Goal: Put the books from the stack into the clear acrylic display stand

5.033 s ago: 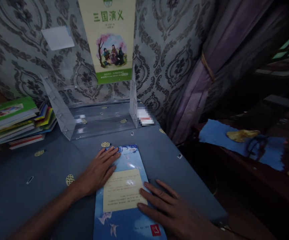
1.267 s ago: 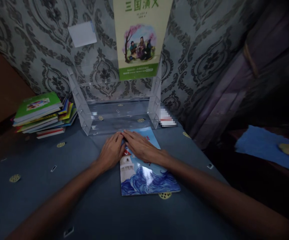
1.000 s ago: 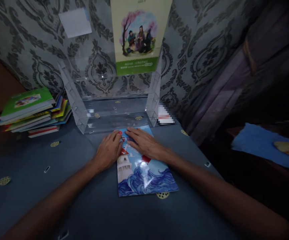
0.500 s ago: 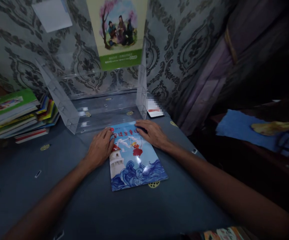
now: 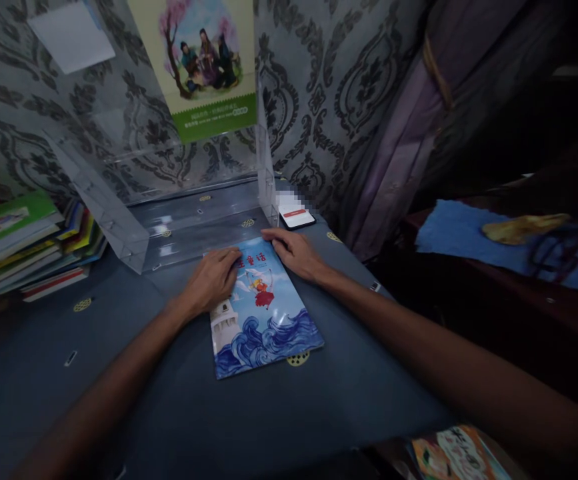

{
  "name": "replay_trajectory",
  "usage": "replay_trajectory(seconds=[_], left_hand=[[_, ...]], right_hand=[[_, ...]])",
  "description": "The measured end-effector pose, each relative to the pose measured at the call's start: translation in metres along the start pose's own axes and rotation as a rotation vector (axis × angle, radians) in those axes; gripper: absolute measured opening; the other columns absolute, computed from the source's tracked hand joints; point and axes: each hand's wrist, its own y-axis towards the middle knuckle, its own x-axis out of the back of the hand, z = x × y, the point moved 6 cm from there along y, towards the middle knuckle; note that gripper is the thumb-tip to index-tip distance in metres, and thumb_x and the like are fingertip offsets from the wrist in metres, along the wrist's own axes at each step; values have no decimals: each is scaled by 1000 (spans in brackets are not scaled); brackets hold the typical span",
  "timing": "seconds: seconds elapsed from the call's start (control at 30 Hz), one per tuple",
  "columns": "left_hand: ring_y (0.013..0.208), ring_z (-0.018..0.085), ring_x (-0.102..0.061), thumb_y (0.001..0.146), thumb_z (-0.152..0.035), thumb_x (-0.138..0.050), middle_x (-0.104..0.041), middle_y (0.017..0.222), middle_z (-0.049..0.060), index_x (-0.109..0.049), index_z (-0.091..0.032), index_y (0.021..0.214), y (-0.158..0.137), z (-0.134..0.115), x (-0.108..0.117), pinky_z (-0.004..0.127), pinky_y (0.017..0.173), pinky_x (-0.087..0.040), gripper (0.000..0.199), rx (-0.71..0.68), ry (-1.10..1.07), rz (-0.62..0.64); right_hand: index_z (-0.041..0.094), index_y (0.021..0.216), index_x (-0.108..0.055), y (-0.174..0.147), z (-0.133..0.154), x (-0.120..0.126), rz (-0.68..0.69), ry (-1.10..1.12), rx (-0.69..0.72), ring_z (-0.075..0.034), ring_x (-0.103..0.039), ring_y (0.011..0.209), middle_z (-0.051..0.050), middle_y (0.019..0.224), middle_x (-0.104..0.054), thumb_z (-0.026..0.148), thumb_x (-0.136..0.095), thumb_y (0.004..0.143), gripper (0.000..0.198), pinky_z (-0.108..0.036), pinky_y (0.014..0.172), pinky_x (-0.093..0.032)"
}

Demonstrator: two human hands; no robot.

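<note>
A blue picture book [image 5: 269, 323] lies flat on the dark table, its cover showing waves, a white tower and a figure in red. My left hand [image 5: 215, 277] rests over the book's upper left part, fingers laid flat and covering some of the red title. At the upper right edge of the book is my right hand [image 5: 295, 253], its fingers stretched out and the fingertips at the top corner. Neither hand is wrapped round anything. Just beyond the book stands a clear acrylic rack [image 5: 129, 237].
Several stacked books [image 5: 13, 233] sit at the left. Behind my right hand lies a phone [image 5: 297, 217]. A green-and-cream booklet [image 5: 213, 113] stands upright above the rack. To the right are a purple curtain [image 5: 393, 167] and a blue cloth [image 5: 449, 230]; another book [image 5: 461, 457] shows below the table edge.
My left hand has moved right across the top of the cover, hiding more of the title. My right hand stays by the upper right edge. The whole view has shifted slightly.
</note>
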Motion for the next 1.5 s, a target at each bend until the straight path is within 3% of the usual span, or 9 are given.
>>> replay_trajectory(seconds=[0.23, 0.4, 0.9, 1.17, 1.5], left_hand=[[132, 26, -56, 101, -27, -44, -61, 143, 14, -56, -14, 133, 39, -20, -19, 46, 114, -43, 37, -150, -9, 65], [124, 26, -59, 101, -28, -44, -65, 134, 11, -57, -19, 128, 52, -27, -20, 46, 106, -46, 31, -139, 46, 89], [130, 25, -54, 103, -30, -40, -58, 147, 10, -54, -18, 137, 49, -25, -26, 45, 110, -40, 38, -132, 41, 76], [128, 26, -55, 104, -32, -40, -58, 146, 10, -54, -18, 137, 49, -26, -24, 45, 109, -42, 39, -137, 52, 90], [122, 26, -60, 103, -31, -45, -66, 135, 11, -63, -16, 128, 45, -32, -18, 44, 106, -46, 34, -198, 46, 4]], right_hand=[[17, 131, -63, 5, -8, 4, -69, 144, -26, -25, -72, 109, -10, 115, -77, 21, -41, 95, 42, -45, 100, -53], [21, 127, -65, 6, -12, 3, -89, 149, -17, -24, -72, 109, -7, 115, -78, 24, -43, 96, 38, -44, 101, -53], [20, 122, -66, 4, -11, 8, -162, 191, -34, -24, -73, 104, -7, 108, -79, 25, -43, 95, 36, -44, 98, -54], [20, 120, -65, 4, -10, 7, -161, 172, -34, -24, -73, 104, -7, 107, -79, 24, -43, 94, 35, -44, 98, -55], [19, 125, -63, 3, -10, 7, -170, 215, -30, -24, -74, 104, -10, 111, -78, 25, -40, 95, 38, -44, 96, -55]])
